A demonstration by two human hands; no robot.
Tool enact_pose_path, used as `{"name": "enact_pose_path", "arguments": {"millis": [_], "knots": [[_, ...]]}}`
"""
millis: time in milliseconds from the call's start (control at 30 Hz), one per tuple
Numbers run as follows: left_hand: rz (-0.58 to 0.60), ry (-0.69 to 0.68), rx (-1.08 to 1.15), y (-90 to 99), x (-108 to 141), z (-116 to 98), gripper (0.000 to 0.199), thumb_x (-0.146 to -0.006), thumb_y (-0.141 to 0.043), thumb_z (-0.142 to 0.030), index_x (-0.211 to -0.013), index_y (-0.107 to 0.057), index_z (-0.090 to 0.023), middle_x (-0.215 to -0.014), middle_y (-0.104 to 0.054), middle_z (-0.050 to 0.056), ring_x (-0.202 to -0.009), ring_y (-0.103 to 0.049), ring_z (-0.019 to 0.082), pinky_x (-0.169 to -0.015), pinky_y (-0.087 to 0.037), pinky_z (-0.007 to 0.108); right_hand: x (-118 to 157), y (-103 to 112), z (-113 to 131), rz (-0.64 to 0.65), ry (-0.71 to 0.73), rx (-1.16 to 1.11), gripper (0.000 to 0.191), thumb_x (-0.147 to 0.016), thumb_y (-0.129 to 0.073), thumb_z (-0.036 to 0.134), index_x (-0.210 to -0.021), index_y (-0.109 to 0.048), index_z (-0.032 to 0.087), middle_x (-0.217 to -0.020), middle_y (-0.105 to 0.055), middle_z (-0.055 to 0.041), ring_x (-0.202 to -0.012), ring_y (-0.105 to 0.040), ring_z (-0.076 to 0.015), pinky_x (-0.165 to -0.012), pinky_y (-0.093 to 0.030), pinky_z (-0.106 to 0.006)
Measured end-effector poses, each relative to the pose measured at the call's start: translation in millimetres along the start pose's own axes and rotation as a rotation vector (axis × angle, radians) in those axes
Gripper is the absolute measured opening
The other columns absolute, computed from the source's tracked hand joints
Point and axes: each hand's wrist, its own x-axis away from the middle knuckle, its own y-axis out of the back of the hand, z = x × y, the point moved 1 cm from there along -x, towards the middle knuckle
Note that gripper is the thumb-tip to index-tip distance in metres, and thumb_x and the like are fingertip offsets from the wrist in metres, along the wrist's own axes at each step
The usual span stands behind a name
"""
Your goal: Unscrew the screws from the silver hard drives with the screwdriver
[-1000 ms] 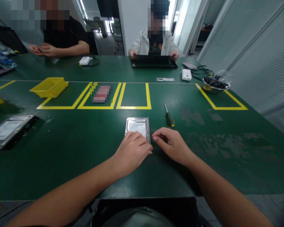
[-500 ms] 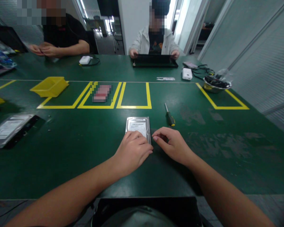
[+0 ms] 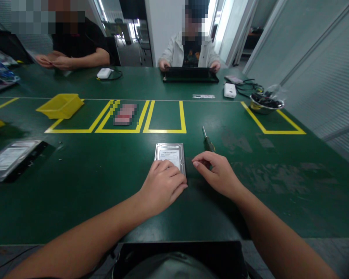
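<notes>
Two grips I can't read; your left hand [image 3: 163, 186], pushing, could skid the hard drive [image 3: 170, 154], your right hand [image 3: 220, 173] the one-o'clock screwdriver [image 3: 209, 144].

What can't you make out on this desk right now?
All in the head view:
- Near part of the hard drive: under the left hand.
- Its label's fine print: too small.
- Screwdriver handle's end: behind the right hand.
- Anything small in that hand: hidden by its fingers.
- Labelled case: cut by the left edge.
</notes>
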Motion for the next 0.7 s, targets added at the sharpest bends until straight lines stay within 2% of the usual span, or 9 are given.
{"name": "enact_pose_path", "arguments": {"millis": [200, 267, 367, 500, 600, 700], "knots": [[0.030, 0.014, 0.031, -0.1, -0.6, -0.2, 0.014, -0.093, -0.056, -0.030, -0.089, -0.068, -0.023, -0.086, -0.066, 0.001, -0.094, -0.051, 0.023, -0.083, -0.032, 0.042, -1.6, 2.4, -8.3, -0.085, 0.027, 0.128, 0.011, -0.090, -0.058, 0.020, -0.088, -0.068, 0.017, -0.075, -0.062, -0.0009, -0.067, -0.056, -0.0128, -0.065, -0.044, -0.026], [0.031, 0.018, 0.044, 0.1, -1.5, -0.7, 0.015, -0.093, -0.055, -0.029, -0.089, -0.068, -0.022, -0.086, -0.066, 0.001, -0.094, -0.051, 0.023, -0.083, -0.032, 0.042, -2.6, 3.7, -14.4, -0.147, 0.026, 0.265, 0.015, -0.090, -0.056, 0.021, -0.091, -0.069, 0.015, -0.083, -0.063, -0.0053, -0.076, -0.058, -0.0163, -0.072, -0.046, -0.029], [0.025, 0.025, 0.058, 0.9, -1.9, -1.8, 0.015, -0.093, -0.054, -0.027, -0.088, -0.068, -0.022, -0.086, -0.067, 0.001, -0.094, -0.051, 0.023, -0.083, -0.032, 0.042, -4.3, 6.4, -25.3, -0.204, -0.015, 0.541, 0.025, -0.091, -0.055, 0.025, -0.107, -0.071, 0.013, -0.102, -0.061, -0.0141, -0.094, -0.057, -0.0250, -0.085, -0.047, -0.038], [0.021, 0.043, 0.067, 2.0, -0.2, -3.0, 0.014, -0.092, -0.055, -0.026, -0.087, -0.067, -0.022, -0.085, -0.067, 0.001, -0.093, -0.052, 0.022, -0.083, -0.032, 0.042, -6.5, 6.0, -39.6, -0.136, -0.099, 0.764, 0.037, -0.093, -0.053, 0.030, -0.125, -0.066, 0.018, -0.120, -0.056, -0.0186, -0.098, -0.053, -0.0294, -0.086, -0.045, -0.042], [0.011, 0.054, 0.068, 2.1, 0.8, -3.5, 0.013, -0.091, -0.056, -0.026, -0.085, -0.067, -0.022, -0.084, -0.066, 0.001, -0.092, -0.052, 0.023, -0.082, -0.032, 0.041, -8.4, 2.4, -48.1, -0.056, -0.141, 0.805, 0.036, -0.095, -0.047, 0.028, -0.124, -0.067, 0.020, -0.120, -0.057, -0.0183, -0.098, -0.052, -0.0292, -0.083, -0.044, -0.041], [-0.002, 0.057, 0.073, 1.7, 0.4, -4.1, 0.012, -0.090, -0.057, -0.026, -0.085, -0.066, -0.022, -0.084, -0.066, 0.001, -0.091, -0.052, 0.023, -0.082, -0.032, 0.041, -10.7, -0.4, -53.7, -0.035, -0.148, 0.806, 0.035, -0.095, -0.045, 0.026, -0.120, -0.069, 0.020, -0.113, -0.060, -0.0180, -0.093, -0.051, -0.0284, -0.080, -0.043, -0.040]]}}
